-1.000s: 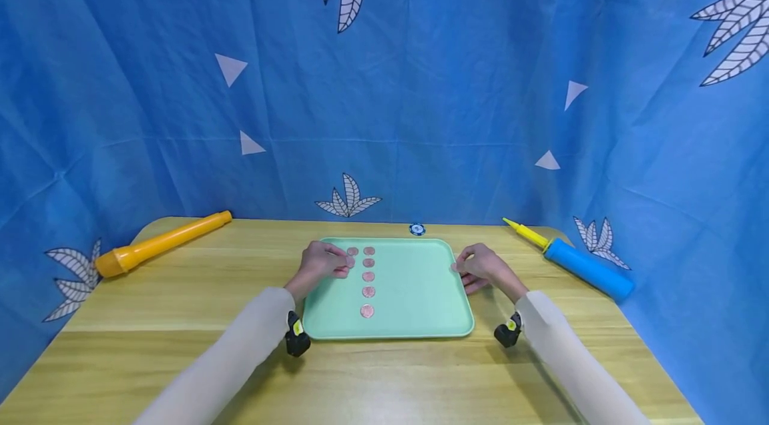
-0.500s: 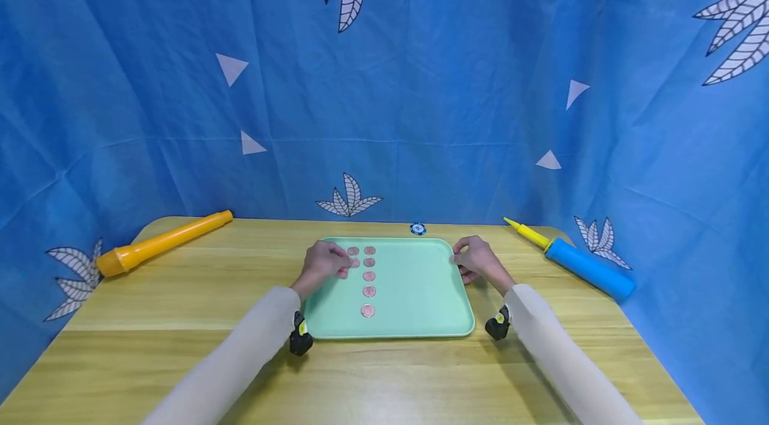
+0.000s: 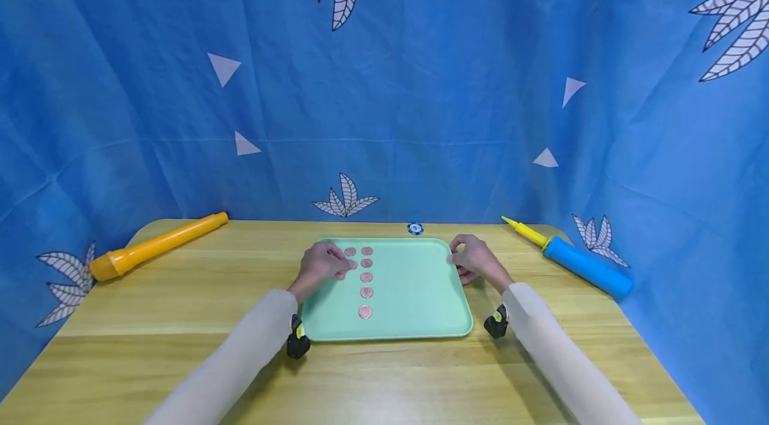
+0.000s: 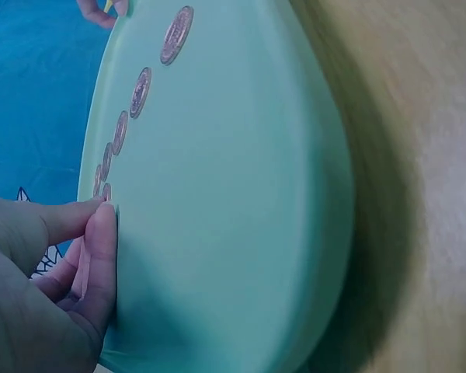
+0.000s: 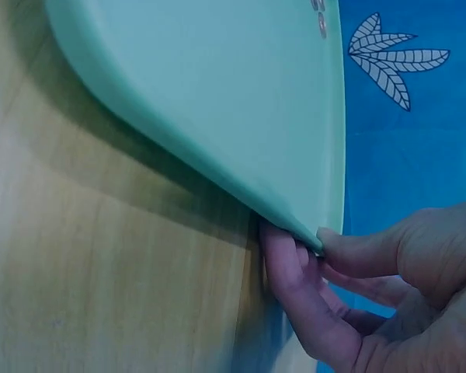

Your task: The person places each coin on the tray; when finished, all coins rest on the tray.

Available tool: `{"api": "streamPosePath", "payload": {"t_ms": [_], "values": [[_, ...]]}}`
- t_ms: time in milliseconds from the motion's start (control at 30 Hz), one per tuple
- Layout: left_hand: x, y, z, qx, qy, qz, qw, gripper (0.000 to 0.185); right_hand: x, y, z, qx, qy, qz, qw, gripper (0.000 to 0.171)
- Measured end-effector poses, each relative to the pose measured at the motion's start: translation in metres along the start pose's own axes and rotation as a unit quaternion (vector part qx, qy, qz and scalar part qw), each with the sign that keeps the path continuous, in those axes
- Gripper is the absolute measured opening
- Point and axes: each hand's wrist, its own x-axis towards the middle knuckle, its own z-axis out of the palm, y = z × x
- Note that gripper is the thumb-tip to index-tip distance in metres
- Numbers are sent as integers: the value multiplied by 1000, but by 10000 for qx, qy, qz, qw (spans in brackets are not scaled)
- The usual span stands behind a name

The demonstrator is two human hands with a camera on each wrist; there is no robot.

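Green tray [image 3: 414, 298] at table [image 3: 180, 318] centre — left hand [image 3: 321, 263] on its left rim, right hand [image 3: 474, 258] curled at its right rim. Coins [image 3: 365, 277] in a column on the tray's left part. Orange tube [image 3: 156, 246] far left; blue pump [image 3: 579, 266] far right; small blue disc [image 3: 414, 229] behind the tray — blue leaf-print cloth [image 3: 420, 78] as backdrop.

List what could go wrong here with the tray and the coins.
1. The coins lie loose on the tray; tilting it may slide them out of line.
2. The right hand pinches only the rim's edge, so it could slip.
3. The left hand sits against the coins and may nudge them.
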Motion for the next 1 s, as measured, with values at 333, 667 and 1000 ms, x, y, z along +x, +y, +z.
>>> {"api": "streamPosePath", "payload": {"t_ms": [333,667,1000], "values": [[3,4,-12,-735,-304,-300,9964,12,2,-7,4,-108,47,34,9999,21],[8,2,-34,-817,-629,0,9947,15,7,-5,-1,160,-137,200,9996,28],[-1,0,-54,-371,-559,853,9941,17,5,0,-7,379,-252,365,9983,31]]}}
